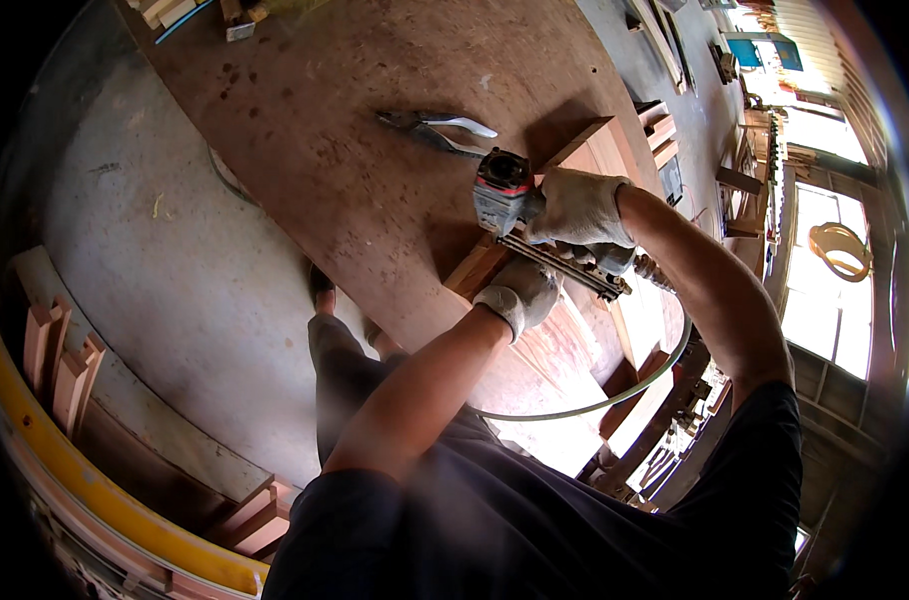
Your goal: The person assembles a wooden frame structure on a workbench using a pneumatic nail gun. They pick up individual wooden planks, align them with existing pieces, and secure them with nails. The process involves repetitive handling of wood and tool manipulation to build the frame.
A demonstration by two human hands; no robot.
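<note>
My right hand, in a pale work glove, is wrapped round the handle of a pneumatic nail gun with a black and red cap. The gun's long, narrow magazine slants down to the right above my left hand. That hand, also gloved, is closed on a reddish wooden piece standing on the worktable; its fingertips are partly hidden under the gun. Just beyond the gun, a wooden board stands on the table. Pliers with grey and black handles lie farther off to the left.
An air hose curves round near my body on the right. The brown worktable carries wood offcuts at its far left corner. Wooden pieces stand by a yellow beam at lower left. Bright windows are at right.
</note>
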